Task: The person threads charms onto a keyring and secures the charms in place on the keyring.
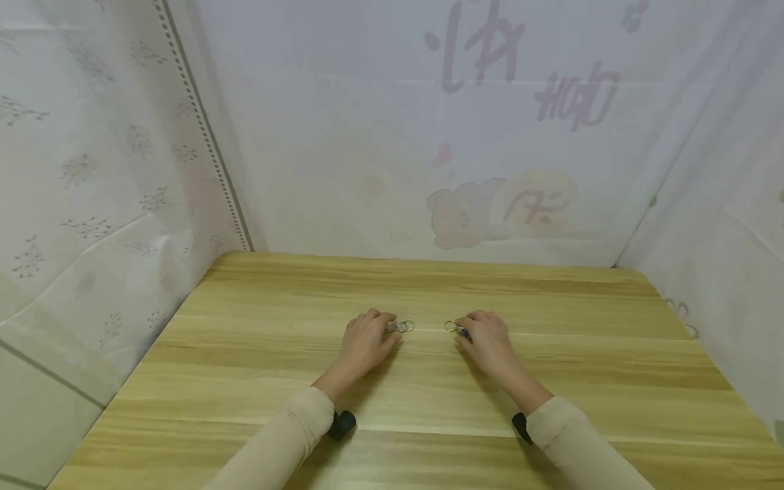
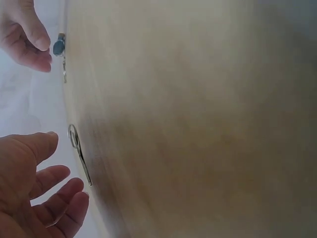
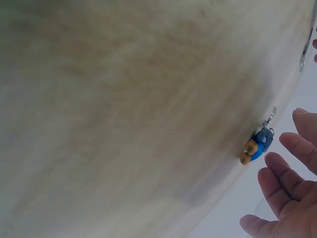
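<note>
Two keyrings lie on the wooden tabletop [image 1: 422,395], their rings facing each other across a short gap. My left hand [image 1: 366,338] hovers over the left one, a silver keyring [image 1: 401,326] with a flat metal piece. In the left wrist view its fingers are spread and loosely bent beside the silver keyring [image 2: 81,156], holding nothing. The other keyring carries a small blue figure [image 3: 260,141] with orange round ends. Close beside it, my right hand [image 1: 488,340] has its fingers relaxed and apart, with nothing gripped. From the head view the right hand partly hides this figure.
Patterned white cloth [image 1: 343,150] hangs behind the table, and more hangs along both sides. Black wrist-worn devices [image 1: 343,425] show below the beige sleeves [image 1: 282,435]. The table's far edge runs along the foot of the back cloth.
</note>
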`<state>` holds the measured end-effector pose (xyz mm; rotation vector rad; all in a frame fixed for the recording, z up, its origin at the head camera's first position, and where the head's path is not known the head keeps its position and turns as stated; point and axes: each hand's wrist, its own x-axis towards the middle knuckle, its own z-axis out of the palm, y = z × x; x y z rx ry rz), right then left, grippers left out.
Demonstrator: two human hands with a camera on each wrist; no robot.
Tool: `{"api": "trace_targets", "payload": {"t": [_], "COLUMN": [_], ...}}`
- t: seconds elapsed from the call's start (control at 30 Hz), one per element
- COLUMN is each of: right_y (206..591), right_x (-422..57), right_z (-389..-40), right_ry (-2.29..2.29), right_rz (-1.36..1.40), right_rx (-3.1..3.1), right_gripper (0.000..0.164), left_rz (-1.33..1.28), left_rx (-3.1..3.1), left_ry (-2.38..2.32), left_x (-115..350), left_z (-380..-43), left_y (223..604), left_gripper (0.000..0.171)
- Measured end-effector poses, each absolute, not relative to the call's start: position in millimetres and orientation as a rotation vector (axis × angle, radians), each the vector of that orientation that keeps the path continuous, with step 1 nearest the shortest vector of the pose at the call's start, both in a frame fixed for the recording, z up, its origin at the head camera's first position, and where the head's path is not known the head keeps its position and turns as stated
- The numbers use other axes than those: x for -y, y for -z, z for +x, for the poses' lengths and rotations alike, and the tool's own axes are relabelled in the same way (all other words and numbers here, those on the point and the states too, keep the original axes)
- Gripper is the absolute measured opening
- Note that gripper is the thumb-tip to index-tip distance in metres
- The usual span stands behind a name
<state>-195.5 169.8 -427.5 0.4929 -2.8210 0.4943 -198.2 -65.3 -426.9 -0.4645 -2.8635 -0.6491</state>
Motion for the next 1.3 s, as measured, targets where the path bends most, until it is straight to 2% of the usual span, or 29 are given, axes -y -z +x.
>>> {"api": "trace_targets", "payload": {"t": [0.47, 0.83, 1.07, 1.3], "right_y": [432.9, 435.2, 434.2, 434.0], "right_x": [-164.9, -160.7, -158.4, -158.6], "right_z": [-205.4, -212.0, -209.8, -209.7], "right_ry": [-0.363, -0.268, -0.043, -0.079], "right_rz": [0.544, 0.614, 0.744, 0.729], "right_rx": [2.873, 2.843, 2.827, 2.839], "right_gripper": [0.018, 0.009, 0.023, 0.027], "left_rz": [-0.394, -0.327, -0.306, -0.294], "left_rx": [2.925, 2.941, 2.962, 3.033], "left_ry": [0.794, 0.798, 0.794, 0.772], "left_x": [48.6, 42.1, 39.5, 37.9], "left_z": [-220.4, -227.3, -230.3, -233.2], "left_y": [429.7, 430.7, 429.9, 426.9], "left_gripper": [0.023, 0.004, 0.007, 0.011]}}
